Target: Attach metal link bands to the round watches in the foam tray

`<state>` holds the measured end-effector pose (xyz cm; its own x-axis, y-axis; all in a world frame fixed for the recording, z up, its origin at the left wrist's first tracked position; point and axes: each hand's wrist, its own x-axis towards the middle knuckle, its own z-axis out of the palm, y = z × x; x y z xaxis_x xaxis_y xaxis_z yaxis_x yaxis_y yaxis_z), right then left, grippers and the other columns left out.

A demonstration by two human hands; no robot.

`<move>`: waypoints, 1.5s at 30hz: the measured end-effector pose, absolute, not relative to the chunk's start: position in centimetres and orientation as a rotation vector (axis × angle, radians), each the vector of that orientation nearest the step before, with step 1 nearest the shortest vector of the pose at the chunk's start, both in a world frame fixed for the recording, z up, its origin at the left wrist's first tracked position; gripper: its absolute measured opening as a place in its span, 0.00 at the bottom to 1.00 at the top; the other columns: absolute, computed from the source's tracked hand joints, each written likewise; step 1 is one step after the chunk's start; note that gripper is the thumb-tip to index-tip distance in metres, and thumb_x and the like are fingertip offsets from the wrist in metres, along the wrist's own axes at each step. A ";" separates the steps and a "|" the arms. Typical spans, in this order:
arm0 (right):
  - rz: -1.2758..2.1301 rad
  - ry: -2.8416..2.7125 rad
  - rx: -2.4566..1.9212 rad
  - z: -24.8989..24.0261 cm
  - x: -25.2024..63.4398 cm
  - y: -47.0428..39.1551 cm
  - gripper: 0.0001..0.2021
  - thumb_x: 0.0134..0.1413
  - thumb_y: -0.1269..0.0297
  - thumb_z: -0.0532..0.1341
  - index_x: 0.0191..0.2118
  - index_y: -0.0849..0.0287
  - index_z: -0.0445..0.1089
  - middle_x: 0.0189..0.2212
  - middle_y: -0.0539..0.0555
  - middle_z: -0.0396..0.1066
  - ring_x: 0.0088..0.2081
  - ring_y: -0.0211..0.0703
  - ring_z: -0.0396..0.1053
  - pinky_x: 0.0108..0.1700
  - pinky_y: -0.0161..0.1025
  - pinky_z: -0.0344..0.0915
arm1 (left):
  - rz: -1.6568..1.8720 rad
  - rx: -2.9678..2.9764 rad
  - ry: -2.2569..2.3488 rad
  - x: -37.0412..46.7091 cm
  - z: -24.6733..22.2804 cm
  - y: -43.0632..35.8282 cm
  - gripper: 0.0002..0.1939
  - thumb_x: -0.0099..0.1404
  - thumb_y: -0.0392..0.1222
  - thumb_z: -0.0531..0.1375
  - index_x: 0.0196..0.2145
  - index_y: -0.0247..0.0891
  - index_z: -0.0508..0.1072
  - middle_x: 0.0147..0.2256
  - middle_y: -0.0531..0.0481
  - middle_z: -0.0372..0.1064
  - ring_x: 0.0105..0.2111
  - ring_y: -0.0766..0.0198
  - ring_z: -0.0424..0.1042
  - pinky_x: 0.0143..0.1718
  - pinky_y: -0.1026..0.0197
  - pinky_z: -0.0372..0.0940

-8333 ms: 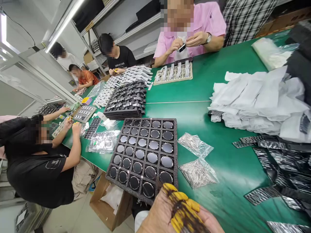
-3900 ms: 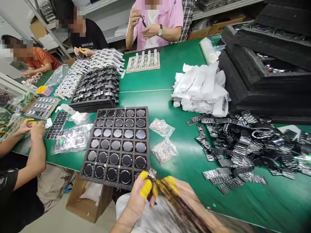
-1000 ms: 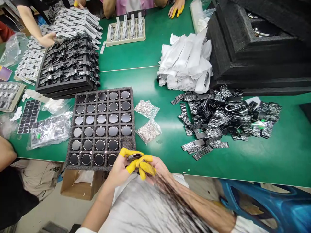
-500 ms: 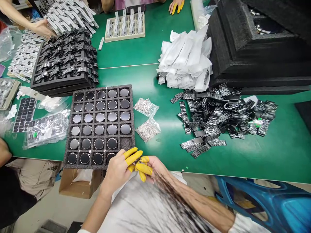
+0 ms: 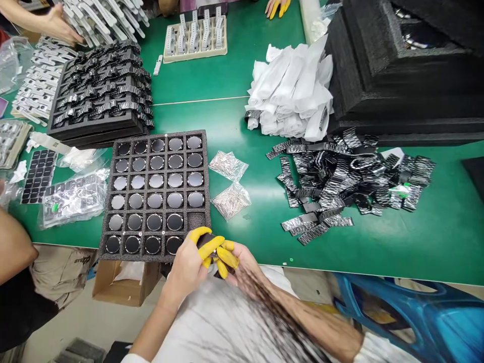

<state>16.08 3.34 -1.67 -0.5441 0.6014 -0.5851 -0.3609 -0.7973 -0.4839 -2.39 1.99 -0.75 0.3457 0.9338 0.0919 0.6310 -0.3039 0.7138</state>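
Observation:
Yellow finger covers are on both of my hands, which meet just in front of the foam tray's lower right corner. My left hand (image 5: pixel 192 257) has its fingers closed on a dark watch piece (image 5: pixel 206 241). My right hand (image 5: pixel 236 262) pinches the same piece from the other side; the fingers hide much of it. The black foam tray (image 5: pixel 186 212) holds rows of round dark watch faces, with one bare slot near its lower right. Two clear bags of small metal pins (image 5: pixel 231 201) lie right of the tray. Farther right is a heap of black link straps (image 5: pixel 333 176).
White wrapped bundles (image 5: pixel 291 91) lie behind the straps, beside tall black foam blocks (image 5: pixel 408 91). Stacked trays of black watches (image 5: pixel 98 96) stand at back left. Another person's hand (image 5: pixel 60 25) holds white straps. A blue chair (image 5: pixel 446 317) stands at lower right.
Between my hands the dark piece has turned and shows more of its surface, and my fingers have shifted on it. The other person's hand at upper left has lifted the white straps slightly.

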 end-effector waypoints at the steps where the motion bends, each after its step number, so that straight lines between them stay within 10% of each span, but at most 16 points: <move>1: 2.308 -0.422 -1.060 -1.5 16.1 3.3 0.27 0.47 0.38 0.76 0.31 0.58 0.70 0.18 0.45 0.70 0.16 0.29 0.54 0.19 0.31 0.47 | 0.697 1.991 1.309 -2.4 -0.6 2.0 0.28 0.71 0.32 0.56 0.66 0.47 0.70 0.58 0.39 0.68 0.58 0.49 0.72 0.57 0.46 0.73; 19: 2.299 -0.498 -0.958 -1.9 15.4 2.8 0.26 0.53 0.37 0.72 0.32 0.58 0.69 0.17 0.45 0.68 0.15 0.30 0.51 0.17 0.31 0.43 | 0.853 1.717 1.194 -2.3 -0.9 1.4 0.20 0.78 0.47 0.54 0.64 0.45 0.69 0.58 0.38 0.66 0.57 0.50 0.70 0.57 0.46 0.70; 23: 2.276 -0.541 -0.834 -2.3 15.4 3.0 0.26 0.57 0.35 0.69 0.42 0.55 0.67 0.23 0.45 0.71 0.17 0.32 0.59 0.21 0.32 0.54 | 1.105 1.717 1.346 -2.9 -1.5 1.7 0.11 0.72 0.44 0.65 0.51 0.46 0.77 0.44 0.47 0.73 0.43 0.58 0.75 0.44 0.56 0.73; 31: 2.188 -1.382 -0.945 -1.8 16.7 2.9 0.07 0.68 0.57 0.61 0.44 0.54 0.70 0.28 0.46 0.73 0.23 0.35 0.62 0.27 0.35 0.59 | 1.571 1.077 1.607 -4.5 -0.5 2.8 0.14 0.75 0.56 0.61 0.50 0.47 0.69 0.54 0.46 0.76 0.32 0.63 0.77 0.35 0.53 0.76; 40: 2.229 -0.993 -0.980 -3.7 17.4 6.2 0.26 0.62 0.36 0.63 0.48 0.55 0.67 0.23 0.44 0.70 0.18 0.34 0.61 0.21 0.32 0.57 | 0.956 0.871 1.416 -0.6 -2.6 0.4 0.24 0.57 0.55 0.76 0.42 0.41 0.73 0.39 0.46 0.81 0.38 0.56 0.81 0.39 0.56 0.75; 45: 1.343 -1.565 -1.414 -6.2 21.1 11.9 0.14 0.69 0.52 0.62 0.51 0.55 0.74 0.38 0.55 0.77 0.37 0.47 0.73 0.38 0.41 0.69 | 1.022 0.431 1.538 -0.4 -2.8 0.1 0.31 0.50 0.57 0.78 0.45 0.40 0.76 0.29 0.52 0.76 0.25 0.64 0.72 0.25 0.64 0.65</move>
